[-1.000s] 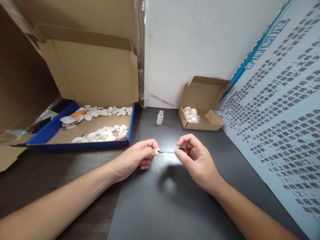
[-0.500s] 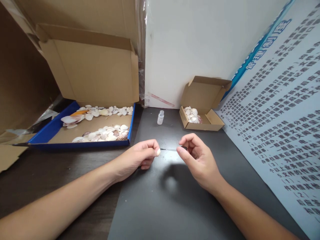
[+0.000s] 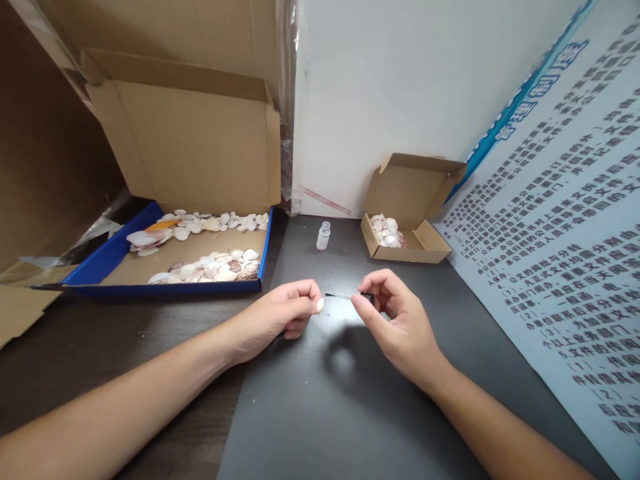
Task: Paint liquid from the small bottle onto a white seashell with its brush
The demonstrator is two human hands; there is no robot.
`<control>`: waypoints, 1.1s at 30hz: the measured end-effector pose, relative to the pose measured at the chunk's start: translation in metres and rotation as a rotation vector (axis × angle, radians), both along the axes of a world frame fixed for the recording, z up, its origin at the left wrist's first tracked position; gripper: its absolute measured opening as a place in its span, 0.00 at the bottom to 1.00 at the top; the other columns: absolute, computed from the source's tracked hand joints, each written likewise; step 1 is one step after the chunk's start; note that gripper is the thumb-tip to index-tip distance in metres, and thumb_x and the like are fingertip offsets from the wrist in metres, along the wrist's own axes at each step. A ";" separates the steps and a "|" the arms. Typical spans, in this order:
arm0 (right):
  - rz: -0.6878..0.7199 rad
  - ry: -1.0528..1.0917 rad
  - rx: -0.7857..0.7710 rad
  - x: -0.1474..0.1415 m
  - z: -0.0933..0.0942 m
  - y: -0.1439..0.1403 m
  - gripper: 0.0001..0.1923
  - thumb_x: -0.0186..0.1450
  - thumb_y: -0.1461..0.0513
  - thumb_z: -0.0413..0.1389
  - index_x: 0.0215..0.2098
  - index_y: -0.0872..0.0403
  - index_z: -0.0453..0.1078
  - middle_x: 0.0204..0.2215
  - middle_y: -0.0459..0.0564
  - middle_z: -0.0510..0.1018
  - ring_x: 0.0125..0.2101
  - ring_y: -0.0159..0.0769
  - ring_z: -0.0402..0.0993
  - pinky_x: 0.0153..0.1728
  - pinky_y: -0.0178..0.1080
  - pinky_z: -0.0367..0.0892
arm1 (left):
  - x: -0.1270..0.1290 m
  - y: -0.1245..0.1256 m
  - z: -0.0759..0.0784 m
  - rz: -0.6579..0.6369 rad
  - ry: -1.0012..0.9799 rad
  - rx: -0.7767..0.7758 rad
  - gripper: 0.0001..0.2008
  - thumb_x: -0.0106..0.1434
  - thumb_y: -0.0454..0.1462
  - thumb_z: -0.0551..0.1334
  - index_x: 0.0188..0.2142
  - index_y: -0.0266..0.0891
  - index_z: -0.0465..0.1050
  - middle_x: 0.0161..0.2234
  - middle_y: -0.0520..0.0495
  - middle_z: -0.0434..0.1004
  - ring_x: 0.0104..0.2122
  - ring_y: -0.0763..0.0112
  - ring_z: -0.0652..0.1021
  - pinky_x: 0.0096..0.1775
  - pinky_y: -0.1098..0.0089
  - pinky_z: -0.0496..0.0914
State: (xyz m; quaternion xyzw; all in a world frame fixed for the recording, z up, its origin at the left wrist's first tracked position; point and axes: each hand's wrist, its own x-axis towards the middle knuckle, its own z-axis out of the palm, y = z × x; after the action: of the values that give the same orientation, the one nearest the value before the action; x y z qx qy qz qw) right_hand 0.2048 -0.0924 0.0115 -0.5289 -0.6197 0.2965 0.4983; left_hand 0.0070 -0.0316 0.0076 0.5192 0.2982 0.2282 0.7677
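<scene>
Between thumb and fingers, my left hand point(image 3: 295, 308) pinches a small whitish shell point(image 3: 320, 305), mostly covered by the fingertips. Facing it, my right hand point(image 3: 393, 317) grips the black cap of a thin applicator brush point(image 3: 340, 296). The dark brush tip points left and hovers just short of the shell, apart from it. Beyond both hands, a small clear glass bottle point(image 3: 323, 237) with a printed label stands upright and uncapped on the dark mat point(image 3: 300, 413).
At left, a blue-sided cardboard box point(image 3: 165, 289) with a raised lid holds many shells point(image 3: 215, 267). A smaller cardboard box point(image 3: 415, 255) at the back right contains white shells point(image 3: 385, 231). A printed board point(image 3: 550, 267) slants along the right side, and a white panel point(image 3: 380, 87) rises behind.
The brush tip has drawn slightly away from the shell and upward, leaving a small gap. My left hand still pinches the shell. The view has shifted slightly.
</scene>
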 end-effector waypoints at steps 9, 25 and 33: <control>0.013 -0.010 -0.003 -0.002 0.005 -0.001 0.05 0.65 0.61 0.58 0.35 0.51 0.65 0.22 0.39 0.61 0.22 0.29 0.57 0.22 0.33 0.57 | 0.000 0.000 -0.001 0.000 0.007 -0.007 0.08 0.60 0.37 0.62 0.30 0.39 0.62 0.22 0.60 0.51 0.21 0.79 0.52 0.23 0.75 0.49; 0.094 0.015 0.000 -0.001 0.006 -0.003 0.04 0.64 0.61 0.57 0.33 0.51 0.66 0.23 0.40 0.64 0.22 0.29 0.58 0.23 0.34 0.57 | 0.001 0.000 0.001 0.021 0.017 -0.018 0.06 0.59 0.35 0.61 0.30 0.39 0.63 0.20 0.60 0.51 0.20 0.79 0.52 0.23 0.75 0.50; -0.031 -0.017 -0.035 -0.002 0.004 0.000 0.06 0.64 0.59 0.58 0.34 0.51 0.66 0.21 0.39 0.60 0.21 0.30 0.56 0.23 0.34 0.56 | 0.000 0.001 0.001 0.014 0.026 -0.009 0.07 0.59 0.36 0.61 0.30 0.39 0.63 0.21 0.60 0.51 0.20 0.79 0.53 0.23 0.75 0.50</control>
State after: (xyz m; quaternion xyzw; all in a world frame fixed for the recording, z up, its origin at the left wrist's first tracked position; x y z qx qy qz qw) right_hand 0.2026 -0.0925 0.0154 -0.5497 -0.6104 0.2948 0.4882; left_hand 0.0075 -0.0309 0.0083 0.5167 0.3130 0.2255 0.7643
